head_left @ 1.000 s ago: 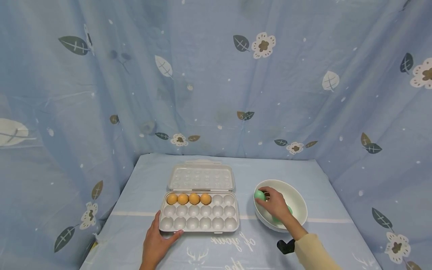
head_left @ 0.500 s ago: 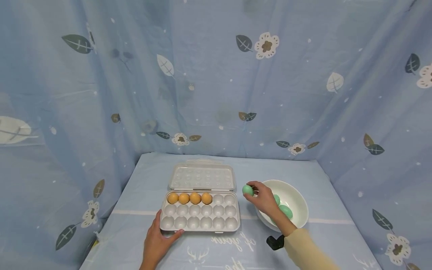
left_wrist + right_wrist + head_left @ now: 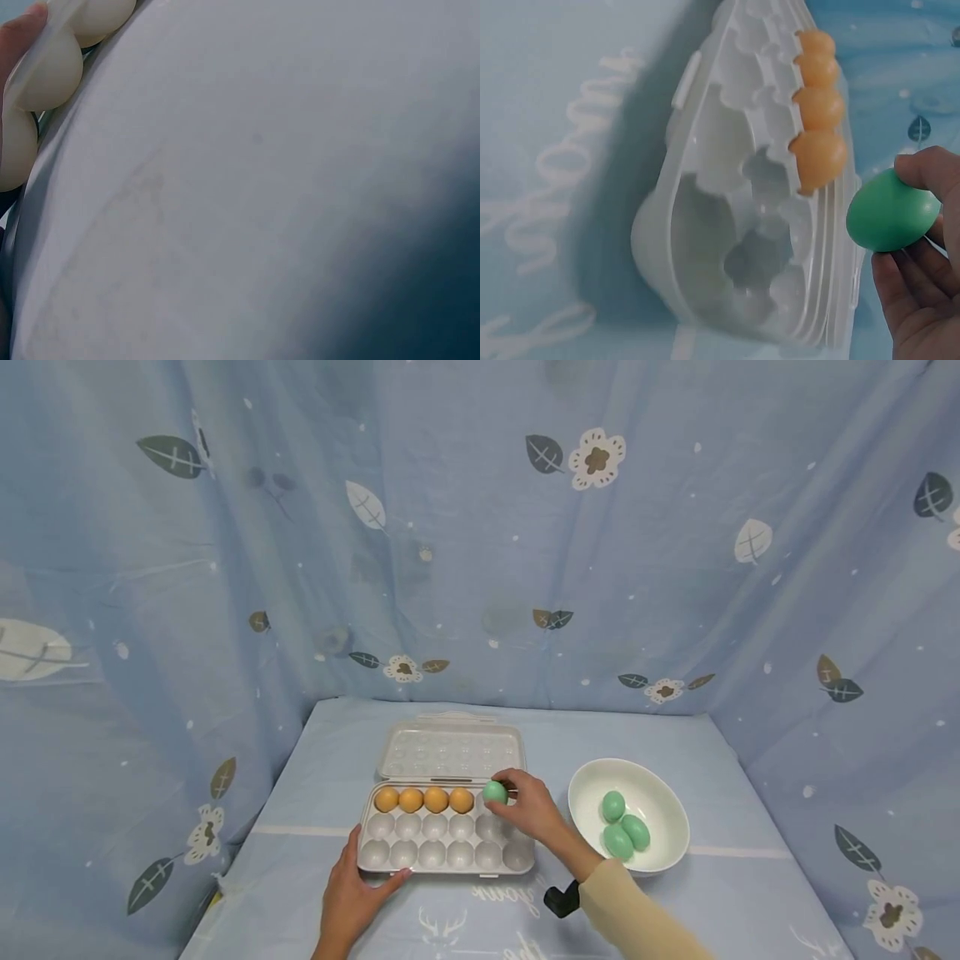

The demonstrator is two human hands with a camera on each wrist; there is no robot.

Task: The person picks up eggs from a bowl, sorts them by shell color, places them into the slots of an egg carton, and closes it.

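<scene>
In the head view my right hand pinches a green egg between thumb and fingers, over the back row of a white egg carton, just right of its orange eggs. The right wrist view shows this green egg held at the fingertips, above the carton's cups. My left hand rests at the carton's front left corner, fingers fairly straight along the left side and thumb on the front edge. Its thumb touches the rim in the left wrist view. The other cups hold nothing.
A white bowl with three green eggs stands right of the carton. Behind the carton its clear lid lies folded back. A blue patterned cloth covers the table, with matching curtains around it.
My right hand has lifted the green egg out of the bowl and carried it left to above the carton. The left hand has stayed at the carton's corner.
</scene>
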